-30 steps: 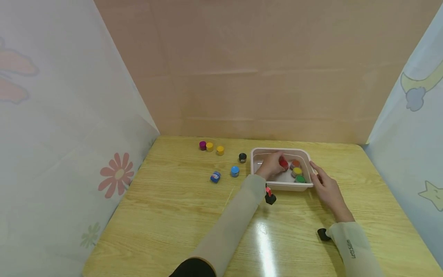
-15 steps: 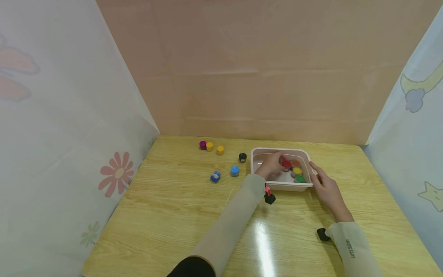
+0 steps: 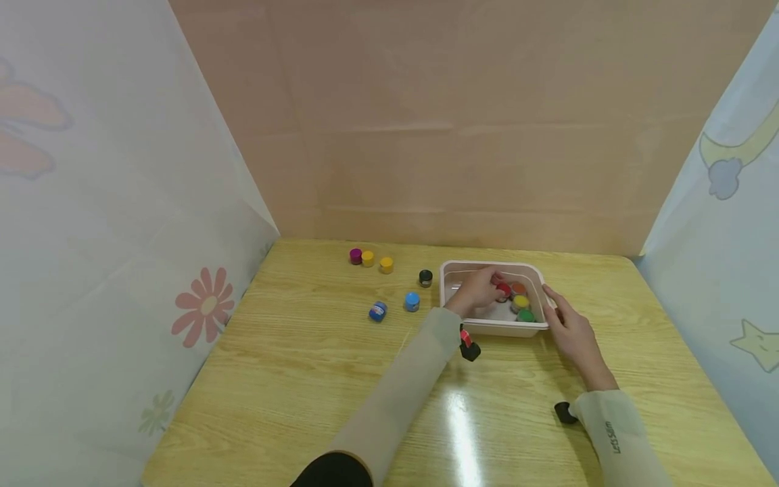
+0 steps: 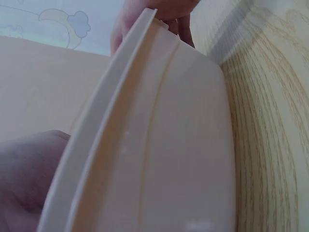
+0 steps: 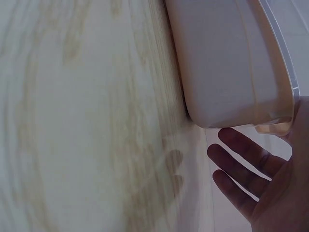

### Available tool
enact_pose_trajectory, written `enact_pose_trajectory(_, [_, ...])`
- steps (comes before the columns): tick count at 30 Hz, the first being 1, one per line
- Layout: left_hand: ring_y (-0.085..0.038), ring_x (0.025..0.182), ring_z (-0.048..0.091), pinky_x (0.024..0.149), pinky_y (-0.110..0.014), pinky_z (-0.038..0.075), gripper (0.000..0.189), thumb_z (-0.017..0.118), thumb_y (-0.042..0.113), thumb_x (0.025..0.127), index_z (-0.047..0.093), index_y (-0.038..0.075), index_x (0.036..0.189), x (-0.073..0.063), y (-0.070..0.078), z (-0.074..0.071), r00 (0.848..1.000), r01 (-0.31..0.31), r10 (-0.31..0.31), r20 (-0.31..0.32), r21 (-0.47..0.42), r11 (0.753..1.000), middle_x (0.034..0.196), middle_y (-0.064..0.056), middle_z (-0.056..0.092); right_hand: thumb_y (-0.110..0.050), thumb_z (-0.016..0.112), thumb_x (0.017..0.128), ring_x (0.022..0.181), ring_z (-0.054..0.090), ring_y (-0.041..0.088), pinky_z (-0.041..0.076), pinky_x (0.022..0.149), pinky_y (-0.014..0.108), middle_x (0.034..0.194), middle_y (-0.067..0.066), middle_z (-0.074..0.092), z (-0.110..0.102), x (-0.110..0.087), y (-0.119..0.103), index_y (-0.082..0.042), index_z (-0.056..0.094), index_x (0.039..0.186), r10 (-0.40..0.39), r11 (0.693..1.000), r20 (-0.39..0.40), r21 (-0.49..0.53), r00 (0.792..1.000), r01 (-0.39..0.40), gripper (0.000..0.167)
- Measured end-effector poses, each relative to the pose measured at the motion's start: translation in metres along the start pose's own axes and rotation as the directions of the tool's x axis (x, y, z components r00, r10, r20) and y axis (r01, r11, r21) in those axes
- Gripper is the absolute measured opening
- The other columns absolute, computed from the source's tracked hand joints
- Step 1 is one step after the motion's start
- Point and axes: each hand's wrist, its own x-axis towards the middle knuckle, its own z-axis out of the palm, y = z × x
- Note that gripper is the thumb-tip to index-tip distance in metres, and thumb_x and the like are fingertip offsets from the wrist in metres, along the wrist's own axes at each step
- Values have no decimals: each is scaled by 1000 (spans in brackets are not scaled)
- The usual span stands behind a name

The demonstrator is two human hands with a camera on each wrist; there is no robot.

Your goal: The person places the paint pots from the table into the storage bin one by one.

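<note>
My left hand (image 3: 477, 291) reaches into a pale plastic tub (image 3: 502, 331) and pinches a small paint pot with a red lid (image 3: 503, 289). A second red lid (image 3: 498, 277) shows just behind its fingers. Close by in the tub stand pots with orange (image 3: 518, 288), yellow (image 3: 520, 303) and green (image 3: 526, 316) lids. My right hand (image 3: 571, 331) rests against the tub's right end, its fingertips at the rim. In the right wrist view its fingers (image 5: 241, 166) are spread and fairly straight beside the end wall. The tub wall hides most of the left hand in the left wrist view.
Left of the tub, on the wooden table (image 3: 274, 379), are pots with black (image 3: 425, 278), light blue (image 3: 412, 302), purple (image 3: 356, 256) and yellow (image 3: 386, 265) lids. A dark blue pot (image 3: 378, 311) is tipped over. Patterned cloths and a brown sheet enclose the table.
The red-lidded pot in my left fingers has shifted slightly right, toward the orange one, and a second red lid now shows behind it. My right hand stays at the tub's end.
</note>
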Motion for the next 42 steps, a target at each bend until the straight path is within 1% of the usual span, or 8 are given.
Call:
enact_pose_trajectory(3, [-8,98,62,82,-21,54,36,70,13,100,63,13,135,-6,1,-5,1000,-8,9,20,-59,998,126,-1,69,-35,38,113,64,40,14,33,60,31,79,7,48,1,0,1,-15,37,161,-1,1000,4,0,1000,1,52])
enact_pose_trajectory(8, [-11,105,64,83,-22,55,36,66,14,103,62,10,138,-16,-1,-20,995,-93,99,34,-133,987,130,-4,67,-36,36,113,67,42,19,34,61,32,80,9,48,2,0,4,-15,35,162,3,1000,8,1,1000,-3,53])
enact_pose_trajectory(14, [-15,113,67,91,-20,55,37,63,22,105,60,8,139,-30,-6,-47,970,-242,242,-9,-53,969,135,-8,66,-36,36,113,67,42,21,34,61,31,81,10,48,3,1,6,-15,35,162,2,1000,-1,2,1000,-2,53])
enact_pose_trajectory(18, [-17,113,69,95,-21,54,37,64,21,104,61,8,139,-41,-14,-65,959,-278,276,-65,-27,960,136,-10,67,-37,35,113,66,41,20,33,61,32,80,9,47,3,2,5,-15,36,162,2,1000,2,8,1000,-2,53])
enact_pose_trajectory(28, [-21,113,68,96,-28,57,36,65,15,103,61,11,138,-62,-50,-105,958,-243,231,-172,-50,969,135,-10,66,-36,35,113,65,41,20,33,60,31,80,10,48,1,2,5,-15,36,162,2,1000,-8,-1,1000,-2,53])
enact_pose_trajectory(34, [-26,117,66,99,-37,57,38,64,15,104,59,9,141,-74,-82,-127,963,-172,154,-219,-65,983,137,-12,64,-36,35,113,64,41,20,33,59,31,79,10,48,2,3,6,-15,36,162,-6,1000,-11,1,1000,6,53])
enact_pose_trajectory(39, [-29,117,67,104,-44,54,37,65,13,103,60,9,139,-89,-109,-139,961,-159,150,-233,-23,987,135,-16,65,-36,35,113,63,40,20,32,58,31,78,10,47,3,3,6,-14,36,161,-5,1000,-10,6,1000,5,53])
enact_pose_trajectory(42, [-30,118,66,105,-45,53,37,65,13,103,59,8,139,-99,-123,-144,965,-140,133,-228,-11,990,135,-17,65,-36,35,113,64,40,20,32,59,31,79,10,47,3,3,6,-15,35,162,-4,1000,-7,9,1000,5,53])
